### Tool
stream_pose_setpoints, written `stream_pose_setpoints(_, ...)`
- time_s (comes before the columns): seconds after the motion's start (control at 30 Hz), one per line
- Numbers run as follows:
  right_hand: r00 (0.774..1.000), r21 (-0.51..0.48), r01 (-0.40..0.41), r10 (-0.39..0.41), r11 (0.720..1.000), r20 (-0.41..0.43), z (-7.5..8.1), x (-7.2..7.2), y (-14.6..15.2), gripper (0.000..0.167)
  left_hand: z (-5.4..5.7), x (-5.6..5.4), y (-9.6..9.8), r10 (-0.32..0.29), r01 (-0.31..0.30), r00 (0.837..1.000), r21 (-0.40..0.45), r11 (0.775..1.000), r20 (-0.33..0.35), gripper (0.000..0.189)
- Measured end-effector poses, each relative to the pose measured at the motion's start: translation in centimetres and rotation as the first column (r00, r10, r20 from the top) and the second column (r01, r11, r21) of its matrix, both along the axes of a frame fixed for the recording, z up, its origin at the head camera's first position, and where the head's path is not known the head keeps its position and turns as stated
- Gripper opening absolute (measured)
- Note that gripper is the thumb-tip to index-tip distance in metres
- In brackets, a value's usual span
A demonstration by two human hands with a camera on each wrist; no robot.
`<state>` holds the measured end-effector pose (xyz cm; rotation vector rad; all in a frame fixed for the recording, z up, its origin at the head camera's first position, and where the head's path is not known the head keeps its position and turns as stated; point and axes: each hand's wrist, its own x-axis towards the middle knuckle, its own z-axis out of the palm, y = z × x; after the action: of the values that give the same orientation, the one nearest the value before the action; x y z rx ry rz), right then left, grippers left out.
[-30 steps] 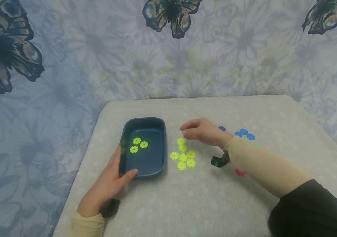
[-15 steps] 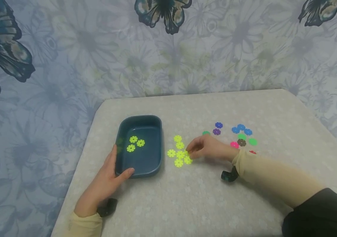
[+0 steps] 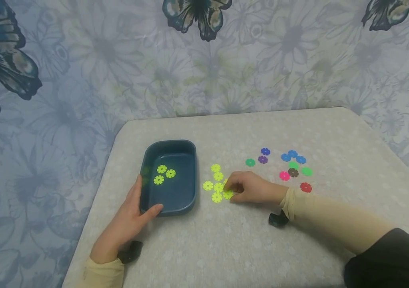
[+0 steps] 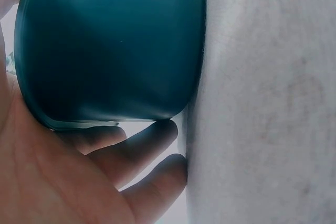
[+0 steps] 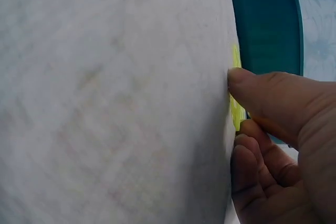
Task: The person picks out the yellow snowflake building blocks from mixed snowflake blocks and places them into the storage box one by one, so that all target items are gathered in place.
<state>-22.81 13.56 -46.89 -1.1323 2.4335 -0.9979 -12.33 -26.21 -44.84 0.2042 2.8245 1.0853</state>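
Observation:
My left hand [image 3: 123, 224] grips the near left corner of a dark blue-green tray [image 3: 193, 188], thumb over the near rim and fingers along the outer side. Three yellow flower-shaped discs [image 3: 170, 173] lie inside the tray. To its right, several more yellow discs [image 3: 208, 185] form a loose cluster on the table. At the right side of that cluster my right hand [image 3: 252, 188] has its fingers curled, thumb and fingertips down at table level. In the right wrist view a yellow disc [image 5: 236, 114] shows between the thumb and fingertips, and the hand pinches it; the fingers partly hide it.
Farther right on the table lie loose discs: green [image 3: 250, 162], purple [image 3: 263, 159], blue [image 3: 286, 157], pink [image 3: 284, 176], brown [image 3: 293, 173] and red [image 3: 306, 187]. The table [image 3: 233, 244] ends at a patterned wall [image 3: 125, 72].
From above the far end of the yellow cluster, my right hand has come nearer and down to its right side. My left hand keeps its hold on the tray. The view has shifted slightly.

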Motion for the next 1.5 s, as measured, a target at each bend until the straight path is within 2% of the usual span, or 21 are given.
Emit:
stream_pose_setpoints(0.23, 1.000, 0.039, 0.017, -0.017, 0.999, 0.007, 0.3, 0.4, -0.3, 0.026, -0.1, 0.0, 0.0, 0.001, -0.001, 1.000, 0.010, 1.000, 0.004, 0.112)
stream_pose_setpoints(0.47, 0.998, 0.040, -0.012, 0.015, 0.999, -0.066, -0.3, 0.4, -0.7, 0.025, -0.3, -0.1, 0.0, -0.001, 0.001, 1.000, 0.013, 1.000, 0.006, 0.112)
stream_pose_setpoints(1.13, 0.988, 0.110, -0.013, 0.029, 0.994, -0.151, 0.7, 0.8, -0.8, 0.024, 0.2, 0.1, 0.1, 0.007, -0.008, 1.000, 0.009, 1.000, 0.016, 0.112)
stream_pose_setpoints(1.33, 0.986, 0.144, -0.048, 0.070, 0.988, -0.149, 1.0, 0.7, -0.5, 0.030, 0.2, 0.1, 0.1, 0.007, -0.007, 1.000, 0.006, 1.000, 0.012, 0.111)
stream_pose_setpoints(1.5, 0.982, 0.133, -0.060, 0.082, 0.989, -0.171, 0.8, 0.7, -0.3, 0.030, 0.1, 0.1, 0.1, 0.008, -0.009, 1.000, 0.004, 1.000, 0.015, 0.112)
